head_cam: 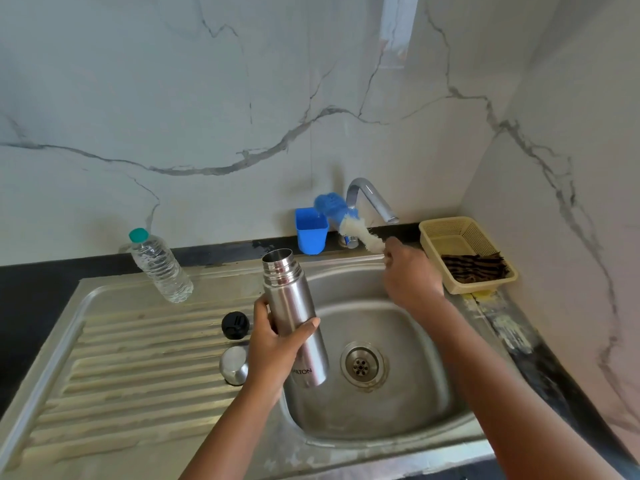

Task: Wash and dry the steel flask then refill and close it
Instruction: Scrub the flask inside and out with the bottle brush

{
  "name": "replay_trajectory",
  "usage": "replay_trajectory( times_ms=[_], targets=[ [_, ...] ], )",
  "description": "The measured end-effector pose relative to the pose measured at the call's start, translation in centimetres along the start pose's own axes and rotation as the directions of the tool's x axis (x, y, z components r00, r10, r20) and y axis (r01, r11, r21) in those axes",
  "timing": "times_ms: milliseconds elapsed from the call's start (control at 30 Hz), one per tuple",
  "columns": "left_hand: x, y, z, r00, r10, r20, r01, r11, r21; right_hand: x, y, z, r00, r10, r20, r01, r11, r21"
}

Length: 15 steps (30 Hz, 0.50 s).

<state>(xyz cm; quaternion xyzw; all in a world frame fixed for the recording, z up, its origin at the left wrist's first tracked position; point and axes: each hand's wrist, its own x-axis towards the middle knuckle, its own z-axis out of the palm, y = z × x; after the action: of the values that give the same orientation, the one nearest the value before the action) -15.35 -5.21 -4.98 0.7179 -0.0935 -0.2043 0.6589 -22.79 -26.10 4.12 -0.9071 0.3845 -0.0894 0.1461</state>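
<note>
open steel flask (294, 317) in left hand (277, 344), bottle brush (349, 223) in right hand (412, 275)

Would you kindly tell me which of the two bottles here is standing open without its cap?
The steel flask in the left hand is open, its threaded mouth bare. The plastic water bottle on the drainboard has its green cap on.

Silver flask (294, 317), blue cup (311, 231), teal-capped clear bottle (160, 266), cream basket (465, 252) with brown-striped cloth (475, 268), grey-veined white wall (207, 109)
</note>
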Motion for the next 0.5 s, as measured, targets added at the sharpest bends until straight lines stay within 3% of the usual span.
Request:
replay_trajectory(
  times_ms=[133,300,500],
  targets=[
    [0.5,-0.5,0.7,1.0,0.017,0.007,-0.017,0.998,0.056,-1.4,2.8,-4.7,0.999,-0.051,0.019,0.048,0.987,0.153],
    [1.8,-0.7,2.7,0.996,0.093,0.013,-0.094,0.988,0.123,-2.3,7.4,-9.1,0.972,-0.118,0.204,0.015,0.895,0.446],
    [3.7,-0.5,4.2,0.968,0.219,0.119,-0.245,0.927,0.285,-3.0,10.9,-10.6,0.957,-0.166,0.239,0.076,0.935,0.346]
  ],
)
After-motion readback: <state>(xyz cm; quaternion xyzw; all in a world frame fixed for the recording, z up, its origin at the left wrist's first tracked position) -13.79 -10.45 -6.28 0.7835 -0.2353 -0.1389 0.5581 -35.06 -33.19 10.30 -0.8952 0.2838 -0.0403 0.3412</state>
